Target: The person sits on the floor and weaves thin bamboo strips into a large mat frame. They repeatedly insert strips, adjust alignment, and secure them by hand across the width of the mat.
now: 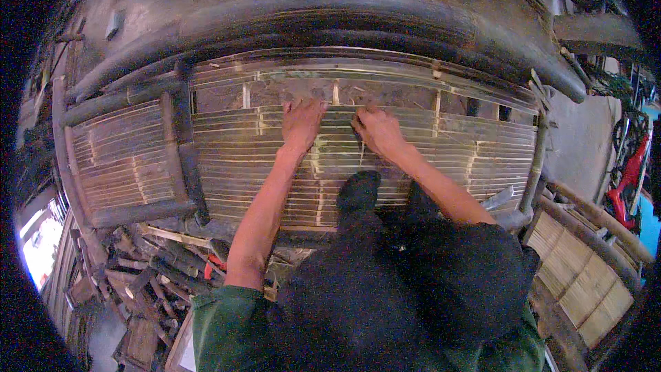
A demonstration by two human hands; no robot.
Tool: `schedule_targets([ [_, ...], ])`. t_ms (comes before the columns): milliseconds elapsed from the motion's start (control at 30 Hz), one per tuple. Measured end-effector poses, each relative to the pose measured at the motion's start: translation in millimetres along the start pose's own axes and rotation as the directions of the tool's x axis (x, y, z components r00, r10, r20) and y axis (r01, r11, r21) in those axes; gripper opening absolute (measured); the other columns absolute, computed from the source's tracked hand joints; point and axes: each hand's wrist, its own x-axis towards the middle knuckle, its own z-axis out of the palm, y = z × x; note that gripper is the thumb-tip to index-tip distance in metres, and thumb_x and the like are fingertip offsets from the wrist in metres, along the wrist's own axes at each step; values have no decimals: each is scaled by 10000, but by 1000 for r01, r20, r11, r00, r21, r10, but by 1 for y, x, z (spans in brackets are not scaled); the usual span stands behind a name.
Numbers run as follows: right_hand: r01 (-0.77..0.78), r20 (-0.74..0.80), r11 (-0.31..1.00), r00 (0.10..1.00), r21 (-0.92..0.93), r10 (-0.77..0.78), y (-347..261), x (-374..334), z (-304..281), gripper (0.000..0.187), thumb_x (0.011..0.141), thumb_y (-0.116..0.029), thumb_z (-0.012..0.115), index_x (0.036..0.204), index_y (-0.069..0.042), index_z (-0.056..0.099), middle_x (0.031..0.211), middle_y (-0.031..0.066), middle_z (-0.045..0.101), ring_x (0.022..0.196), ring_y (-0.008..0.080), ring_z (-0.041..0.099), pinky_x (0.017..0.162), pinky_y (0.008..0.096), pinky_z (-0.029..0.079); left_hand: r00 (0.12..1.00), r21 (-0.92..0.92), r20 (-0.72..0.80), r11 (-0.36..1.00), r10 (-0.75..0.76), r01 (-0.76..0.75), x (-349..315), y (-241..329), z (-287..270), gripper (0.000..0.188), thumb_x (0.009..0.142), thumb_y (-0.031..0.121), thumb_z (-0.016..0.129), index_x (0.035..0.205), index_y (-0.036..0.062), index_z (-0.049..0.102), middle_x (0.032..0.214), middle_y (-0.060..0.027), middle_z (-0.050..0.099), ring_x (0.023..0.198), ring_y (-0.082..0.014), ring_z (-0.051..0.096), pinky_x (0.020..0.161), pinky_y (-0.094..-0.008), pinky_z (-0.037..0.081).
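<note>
Both hands work at the far edge of a row of pale bamboo slats [406,139], laid side by side in a frame of thick dark bamboo poles. My left hand [303,122] lies on the upper slats, palm down and fingers apart, with its fingertips at the slat row's far edge. Just to its right, my right hand [381,131] has its fingers bent and closed at the same edge. Something small and dark shows under these fingers, too blurred to name. Pale crosspieces [335,93] show in the gap beyond the slats.
Further slats [330,65] run along the frame's far side. A smaller slatted panel [124,151] adjoins at left. Wood pieces [162,269] are heaped at lower left. Another slatted bamboo piece [582,275] stands at lower right. A pale flat strip [498,198] lies near my right forearm.
</note>
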Motion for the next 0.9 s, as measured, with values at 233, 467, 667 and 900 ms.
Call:
schedule_targets([
  [233,-73,16,839,997,539,77,2,-58,16,208,902,-219,516,933,-13,507,768,200,584,726,380,579,632,454,439,996,42,-19,995,-88,89,3,14,-9,319,934,322,417,990,78,615,1014,-108,630,1003,-280,552,928,-443,367],
  [467,-180,-157,968,965,173,208,23,-54,1,341,861,-280,586,1077,-45,464,695,195,602,650,391,600,569,474,461,967,47,-255,999,1,11,0,9,-3,282,921,304,451,973,87,624,978,-98,643,928,-261,581,885,-409,385],
  [667,-107,-150,994,983,15,108,32,-47,4,260,885,-290,540,998,-56,525,791,201,623,715,401,602,600,486,474,974,-9,-225,1000,-6,4,1,10,-12,243,904,300,472,898,101,612,902,-72,624,903,-247,567,852,-401,389],
  [900,-488,399,628,869,606,291,41,-35,-59,268,914,-308,511,988,-63,592,814,98,635,704,217,595,656,369,468,974,9,-223,1000,29,-28,3,3,3,244,897,299,488,952,100,619,987,-71,633,951,-251,565,878,-409,389],
])
